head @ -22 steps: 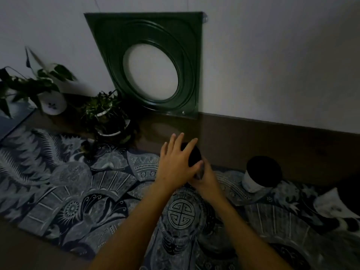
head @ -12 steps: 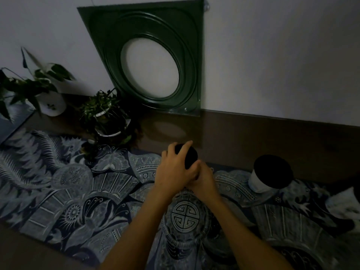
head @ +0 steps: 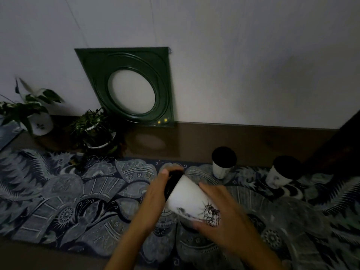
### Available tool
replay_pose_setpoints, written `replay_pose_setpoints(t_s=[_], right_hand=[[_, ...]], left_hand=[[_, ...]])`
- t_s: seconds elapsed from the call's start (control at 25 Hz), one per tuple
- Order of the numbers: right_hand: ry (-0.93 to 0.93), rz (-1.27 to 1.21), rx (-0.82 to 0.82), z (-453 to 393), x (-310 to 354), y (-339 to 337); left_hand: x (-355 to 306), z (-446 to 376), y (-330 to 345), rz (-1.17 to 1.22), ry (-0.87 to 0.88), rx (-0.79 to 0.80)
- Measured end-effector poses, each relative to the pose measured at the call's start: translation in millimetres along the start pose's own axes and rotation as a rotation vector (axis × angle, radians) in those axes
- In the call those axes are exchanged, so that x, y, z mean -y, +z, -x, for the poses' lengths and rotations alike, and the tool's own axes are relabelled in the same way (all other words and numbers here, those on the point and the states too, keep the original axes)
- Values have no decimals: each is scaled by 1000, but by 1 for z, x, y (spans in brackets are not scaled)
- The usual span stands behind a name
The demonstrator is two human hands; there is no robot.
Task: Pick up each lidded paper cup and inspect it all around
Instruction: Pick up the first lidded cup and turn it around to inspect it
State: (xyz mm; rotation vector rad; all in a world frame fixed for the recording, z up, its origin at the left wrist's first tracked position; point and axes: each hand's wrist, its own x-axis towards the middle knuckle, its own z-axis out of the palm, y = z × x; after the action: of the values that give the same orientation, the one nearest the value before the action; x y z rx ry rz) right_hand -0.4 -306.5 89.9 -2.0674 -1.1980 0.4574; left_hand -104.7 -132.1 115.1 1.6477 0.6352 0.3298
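Both hands (head: 155, 193) grip a smooth, tapered paper cup (head: 187, 197) (black-lidded, tilted).

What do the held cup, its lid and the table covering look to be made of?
Held cup: matte white paper, by its flat sheen and inked print. Its lid: black, likely plastic, too dark to confirm. Table covering: probably printed fabric or vinyl, with a blue-grey fan pattern.

hidden: my left hand (head: 155, 193) covers most of the held cup's black lid (head: 172, 182) | blurred: my right hand (head: 220, 217) | cut off: leftmost plant (head: 25, 108)
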Motion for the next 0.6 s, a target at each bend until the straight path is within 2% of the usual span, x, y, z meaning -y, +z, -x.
replay_pose_setpoints(t_s=[0.32,0.44,0.6], right_hand=[[-97,240,-226,101,70,-51],[-71,168,-242,124,82,-58],[31,39,-191,142,90,-65]], left_hand=[[-53,79,43,169,203,-43],[-63,98,53,177,246,-36],[-69,115,62,195,208,-51]])
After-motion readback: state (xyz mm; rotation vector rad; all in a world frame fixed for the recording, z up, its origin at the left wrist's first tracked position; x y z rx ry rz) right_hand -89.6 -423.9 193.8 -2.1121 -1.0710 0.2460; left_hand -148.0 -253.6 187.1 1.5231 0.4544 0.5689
